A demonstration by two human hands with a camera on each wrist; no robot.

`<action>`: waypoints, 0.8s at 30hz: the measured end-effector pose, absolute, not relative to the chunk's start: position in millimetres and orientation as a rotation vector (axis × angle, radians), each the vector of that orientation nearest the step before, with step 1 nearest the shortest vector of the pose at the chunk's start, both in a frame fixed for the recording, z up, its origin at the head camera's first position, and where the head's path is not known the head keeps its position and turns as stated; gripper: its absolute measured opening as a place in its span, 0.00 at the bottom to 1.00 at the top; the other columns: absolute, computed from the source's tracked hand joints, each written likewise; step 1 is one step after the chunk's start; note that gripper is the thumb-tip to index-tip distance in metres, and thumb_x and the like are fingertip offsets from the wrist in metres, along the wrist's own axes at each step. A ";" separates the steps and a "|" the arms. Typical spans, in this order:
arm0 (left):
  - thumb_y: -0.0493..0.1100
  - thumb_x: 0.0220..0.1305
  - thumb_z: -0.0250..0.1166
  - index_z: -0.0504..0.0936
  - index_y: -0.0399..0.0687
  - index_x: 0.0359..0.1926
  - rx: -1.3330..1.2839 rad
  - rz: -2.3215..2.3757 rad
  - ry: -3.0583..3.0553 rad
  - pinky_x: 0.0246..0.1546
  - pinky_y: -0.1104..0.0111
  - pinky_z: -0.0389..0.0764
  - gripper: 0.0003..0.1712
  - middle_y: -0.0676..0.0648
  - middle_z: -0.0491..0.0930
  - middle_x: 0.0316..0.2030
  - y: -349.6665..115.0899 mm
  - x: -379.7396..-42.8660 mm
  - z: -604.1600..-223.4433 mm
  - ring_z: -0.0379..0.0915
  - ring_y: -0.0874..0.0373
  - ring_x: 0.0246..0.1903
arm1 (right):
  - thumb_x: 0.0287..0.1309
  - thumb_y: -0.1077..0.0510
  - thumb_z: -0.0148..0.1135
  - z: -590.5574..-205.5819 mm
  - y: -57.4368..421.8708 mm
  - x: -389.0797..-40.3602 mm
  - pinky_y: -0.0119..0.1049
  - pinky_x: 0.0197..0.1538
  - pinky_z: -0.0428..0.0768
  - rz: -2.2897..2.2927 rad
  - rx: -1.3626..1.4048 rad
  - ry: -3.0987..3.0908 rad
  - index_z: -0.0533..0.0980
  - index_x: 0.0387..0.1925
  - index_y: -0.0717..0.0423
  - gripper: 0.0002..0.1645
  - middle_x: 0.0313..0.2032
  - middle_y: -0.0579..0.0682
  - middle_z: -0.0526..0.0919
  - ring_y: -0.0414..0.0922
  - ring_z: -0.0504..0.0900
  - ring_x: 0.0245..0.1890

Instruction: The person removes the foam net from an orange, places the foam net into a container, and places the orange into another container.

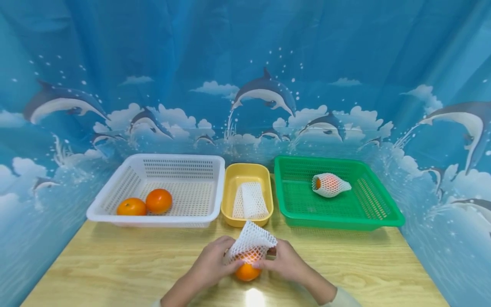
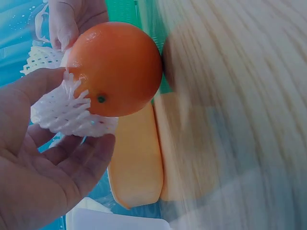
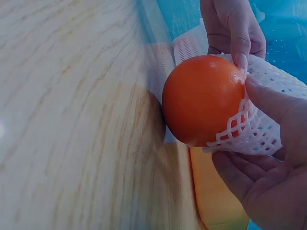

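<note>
An orange point(image 1: 247, 273) rests on the wooden table near its front, its upper part inside a white foam fruit net point(image 1: 252, 238). My left hand point(image 1: 212, 260) grips the net's rim from the left, thumb on the near side. From the right, my right hand point(image 1: 287, 261) holds the opposite side of the rim in the same manner. In the left wrist view the bare side of the orange point(image 2: 120, 62) shows a small green stem spot, and the net point(image 2: 62, 110) bunches around the other side. The net's free end points away from me, towards the yellow tray.
At the back left, a white basket point(image 1: 155, 220) holds two bare oranges point(image 1: 159, 201). A small yellow tray point(image 1: 247, 170) in the middle contains folded foam nets point(image 1: 253, 202). Inside the green basket point(image 1: 330, 221) at right lies a netted orange point(image 1: 329, 185). Behind hangs a dolphin-print curtain point(image 1: 245, 38).
</note>
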State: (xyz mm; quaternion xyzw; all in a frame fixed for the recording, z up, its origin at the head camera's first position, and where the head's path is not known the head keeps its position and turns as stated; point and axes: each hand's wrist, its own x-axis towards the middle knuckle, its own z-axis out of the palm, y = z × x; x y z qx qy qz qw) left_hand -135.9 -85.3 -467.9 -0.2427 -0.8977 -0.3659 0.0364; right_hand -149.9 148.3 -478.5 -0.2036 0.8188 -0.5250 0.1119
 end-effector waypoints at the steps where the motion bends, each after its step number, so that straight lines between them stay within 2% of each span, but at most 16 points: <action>1: 0.49 0.53 0.74 0.81 0.45 0.46 -0.743 -1.130 -2.764 0.45 0.61 0.81 0.22 0.50 0.80 0.45 -84.8 -135.8 -468.0 0.77 0.57 0.43 | 0.49 0.51 0.74 -478.4 148.3 -149.6 0.35 0.53 0.80 -1.541 -0.601 2.406 0.75 0.56 0.60 0.34 0.51 0.54 0.82 0.50 0.81 0.50; 13: 0.52 0.48 0.76 0.72 0.51 0.63 -0.768 -1.294 -2.746 0.57 0.52 0.75 0.41 0.50 0.75 0.58 -70.2 -135.3 -476.9 0.72 0.53 0.56 | 0.51 0.51 0.73 -480.9 146.3 -150.7 0.35 0.49 0.82 -1.666 -0.754 2.506 0.81 0.47 0.54 0.22 0.43 0.46 0.86 0.39 0.83 0.44; 18: 0.51 0.47 0.77 0.73 0.50 0.63 -0.743 -1.310 -2.759 0.56 0.52 0.76 0.41 0.50 0.77 0.57 -65.4 -136.2 -476.8 0.73 0.53 0.55 | 0.50 0.53 0.74 -479.3 143.5 -150.1 0.34 0.46 0.83 -1.733 -0.708 2.523 0.82 0.44 0.54 0.19 0.41 0.46 0.87 0.38 0.83 0.41; 24: 0.53 0.47 0.76 0.77 0.49 0.57 -0.759 -1.276 -2.782 0.52 0.55 0.78 0.35 0.48 0.80 0.52 -65.6 -136.7 -473.0 0.76 0.54 0.50 | 0.51 0.57 0.73 -477.0 143.4 -151.0 0.33 0.43 0.84 -1.725 -0.642 2.530 0.81 0.45 0.58 0.19 0.40 0.51 0.86 0.39 0.83 0.38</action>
